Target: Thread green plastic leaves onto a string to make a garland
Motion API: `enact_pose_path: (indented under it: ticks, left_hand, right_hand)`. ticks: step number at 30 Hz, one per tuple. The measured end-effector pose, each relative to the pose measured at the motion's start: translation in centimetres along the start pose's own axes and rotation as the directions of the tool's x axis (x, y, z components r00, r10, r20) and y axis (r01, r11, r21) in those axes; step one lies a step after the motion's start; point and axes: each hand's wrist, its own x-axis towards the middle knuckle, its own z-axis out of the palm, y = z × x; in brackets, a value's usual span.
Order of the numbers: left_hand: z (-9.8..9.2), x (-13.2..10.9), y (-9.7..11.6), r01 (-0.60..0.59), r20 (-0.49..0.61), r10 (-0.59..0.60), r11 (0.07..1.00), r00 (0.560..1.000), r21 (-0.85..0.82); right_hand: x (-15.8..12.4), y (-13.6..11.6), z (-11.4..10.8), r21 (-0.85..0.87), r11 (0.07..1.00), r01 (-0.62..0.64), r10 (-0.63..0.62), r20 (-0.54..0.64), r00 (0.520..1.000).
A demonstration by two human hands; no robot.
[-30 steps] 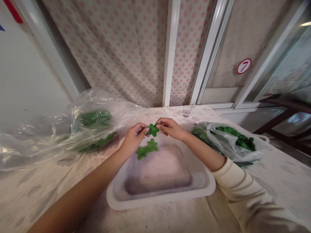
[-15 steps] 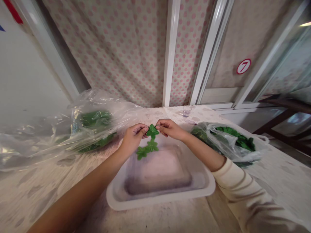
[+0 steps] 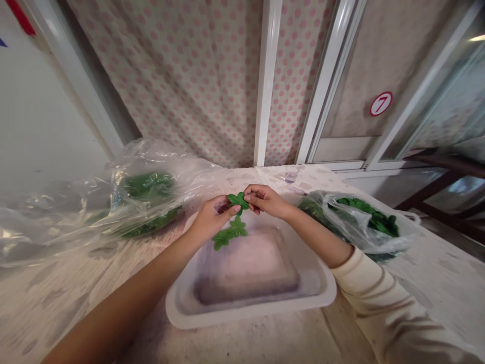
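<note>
Green, lobed, flower-shaped piece (image 3: 236,199) is pinched at either side between drawn-together fingers of left hand (image 3: 210,216) and right hand (image 3: 269,201).

The table (image 3: 443,283) bears a tray (image 3: 250,314), two bags (image 3: 113,205) (image 3: 352,230), a cup (image 3: 291,175).

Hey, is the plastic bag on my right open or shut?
Open. The bag has a gap at the top where dark green pieces show uncovered by plastic.

The tray (image 3: 248,268) looks smooth and plastic.
</note>
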Motion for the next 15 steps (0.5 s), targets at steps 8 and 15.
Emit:
enact_pose_path:
  ticks: [8, 15]
  left_hand:
    - [0.3, -0.4, 0.3, -0.054, 0.017, 0.051, 0.976, 0.999, 0.209]
    - [0.2, -0.4, 0.2, -0.061, 0.042, 0.053, 0.972, 0.998, 0.226]
  right_hand:
    - [-0.1, -0.5, -0.1, -0.291, 0.928, 0.232, -0.284, -0.148, 0.947]
    - [-0.5, -1.3, 0.2, -0.341, 0.873, 0.348, -0.354, 0.049, 0.934]
